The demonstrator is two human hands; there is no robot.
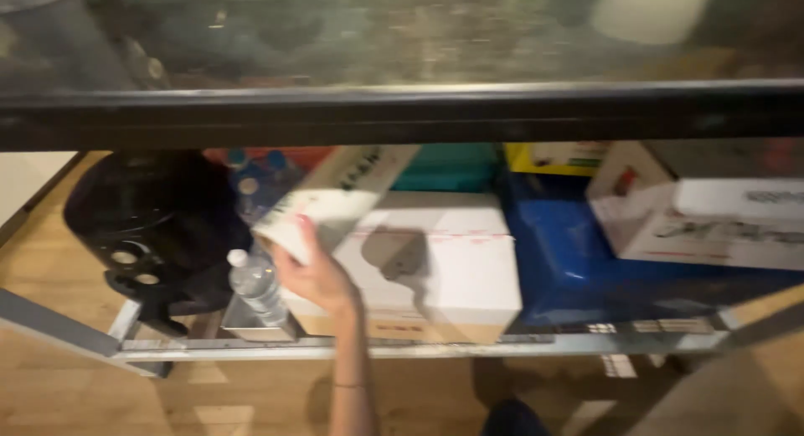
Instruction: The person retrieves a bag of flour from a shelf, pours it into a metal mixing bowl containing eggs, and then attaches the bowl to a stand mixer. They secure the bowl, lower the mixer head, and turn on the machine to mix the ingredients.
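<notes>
1. Closest to me and biggest is the dark glass top (402,34) with its black front edge (402,113), running across the whole view at 12 o'clock; I am looking under it at the metal-framed shelf (419,346) just above the wood floor (67,386)
2. At 3 o'clock from my hand a blue bin (569,260) sits on the shelf, with a white printed box (712,227) resting on top of it
3. Just beside my hand, also towards 3 o'clock, a large white carton (452,260) stands flat on the shelf
4. At 9 o'clock a black round appliance (159,218) fills the shelf's left end
5. Behind, at 12 to 1 o'clock, I can make out a teal box (448,168) and a yellow box (553,157), both blurred
6. The long white box (335,197) is the thing in hand: it slants from 1 o'clock down to my grip, its near end raised above the big carton, not lying flat
7. My left hand (316,277), as far as I can judge the side from the blur, is closed around that near end
8. My right hand is out of sight
9. A clear water bottle (258,289) stands at 8 o'clock, just beside my wrist
10. By my reckoning the box is gripped and partly lifted, but it is neither clear of the shelf nor set down
</notes>
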